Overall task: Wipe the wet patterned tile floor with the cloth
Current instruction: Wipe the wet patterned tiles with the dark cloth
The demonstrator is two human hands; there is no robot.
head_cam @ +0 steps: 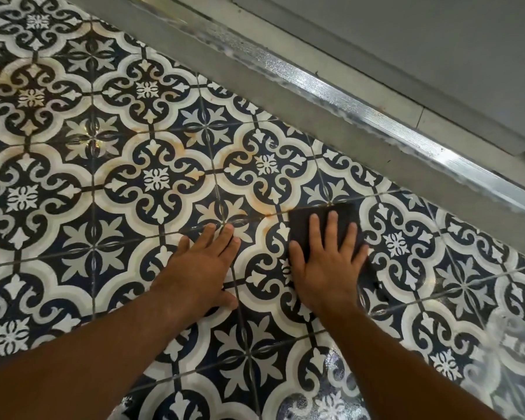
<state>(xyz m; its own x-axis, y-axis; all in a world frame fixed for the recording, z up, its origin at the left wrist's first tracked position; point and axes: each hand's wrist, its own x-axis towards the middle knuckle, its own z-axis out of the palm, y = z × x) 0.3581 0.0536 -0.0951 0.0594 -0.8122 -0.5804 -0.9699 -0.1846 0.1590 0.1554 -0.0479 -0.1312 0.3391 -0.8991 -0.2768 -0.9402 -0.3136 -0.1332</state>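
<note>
Cloth (322, 225), dark and folded into a flat pad, lies on the patterned tile floor (109, 183) near the grey threshold strip (361, 95) that runs along the floor's far edge, straddling a grout line where rusty orange staining shows. It looks soft, thin and light, likely damp, so it should slide easily on the wet glaze but may bunch or slip out from under the palm; pressing flat over its middle, with fingers spread toward its far edge, seems the surest way to drive it. The right hand (328, 265) does just that: it is opened flat, fingers splayed, palm down on the near part of the cloth, pressing rather than gripping, with the cloth's far corners showing beyond the fingertips. The left hand (203, 265) is also spread flat, empty, resting directly on the bare tiles just beside the cloth, apparently as a brace. Water glistens toward the floor's near right corner, not yet wiped.
</note>
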